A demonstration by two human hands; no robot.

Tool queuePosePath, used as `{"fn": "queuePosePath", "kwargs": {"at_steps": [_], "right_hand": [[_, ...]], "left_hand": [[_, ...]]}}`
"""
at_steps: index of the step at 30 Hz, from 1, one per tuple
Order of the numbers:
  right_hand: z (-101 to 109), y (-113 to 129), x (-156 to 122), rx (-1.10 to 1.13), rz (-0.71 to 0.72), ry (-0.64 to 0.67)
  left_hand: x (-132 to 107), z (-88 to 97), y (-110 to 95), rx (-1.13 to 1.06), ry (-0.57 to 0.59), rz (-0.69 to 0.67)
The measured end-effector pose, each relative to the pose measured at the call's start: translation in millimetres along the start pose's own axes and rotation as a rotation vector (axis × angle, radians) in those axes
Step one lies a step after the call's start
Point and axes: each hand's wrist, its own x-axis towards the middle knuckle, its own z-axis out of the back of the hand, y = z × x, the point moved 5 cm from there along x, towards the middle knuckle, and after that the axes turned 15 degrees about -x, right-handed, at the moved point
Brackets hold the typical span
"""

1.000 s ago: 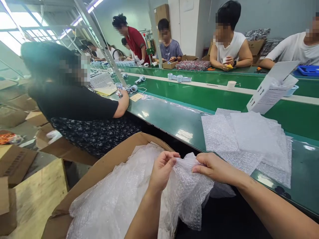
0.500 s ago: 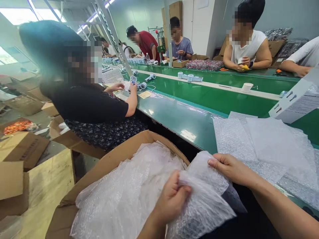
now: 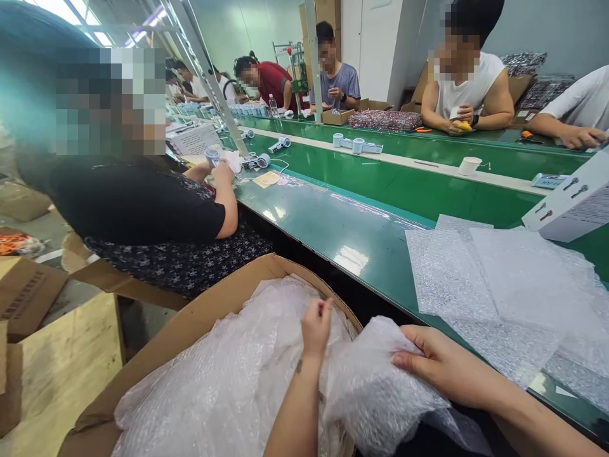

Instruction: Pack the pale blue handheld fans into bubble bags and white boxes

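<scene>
A cardboard box [image 3: 204, 311] in front of me is full of bubble wrap [image 3: 223, 387]. My left hand [image 3: 315, 329] reaches into the box, fingers pinched together on the wrap near its far rim. My right hand [image 3: 435, 363] grips a separate bubble wrap bag [image 3: 375, 387] that drapes over my lap beside the box. Flat bubble wrap sheets [image 3: 499, 285] lie stacked on the green table [image 3: 342, 222] just right of my hands.
A person in a black top [image 3: 137, 203] sits to my left at the table. Several other people work across the green conveyor [image 3: 404, 181]. A white printed carton [image 3: 571, 206] stands at far right. Cardboard boxes [image 3: 28, 285] and a wooden board lie on the floor left.
My left hand let go of the bag's edge and moved up into the box. My right hand dropped lower with the bag. The view shifted slightly.
</scene>
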Motion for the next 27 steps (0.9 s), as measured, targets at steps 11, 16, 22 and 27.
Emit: {"fn": "queuePosePath", "kwargs": {"at_steps": [11, 16, 22, 27], "right_hand": [[17, -9, -12, -0.080, -0.061, -0.024], [17, 1, 2, -0.111, 0.056, 0.043], [8, 2, 18, -0.107, 0.083, 0.052], [26, -3, 14, -0.189, 0.115, -0.054]], "left_hand": [[78, 12.6, 14, 0.091, -0.054, -0.145], [54, 69.4, -73, 0.057, -0.193, -0.256], [3, 105.7, -142, -0.361, -0.265, -0.329], [-10, 78.8, -148, -0.865, 0.344, -0.074]]}}
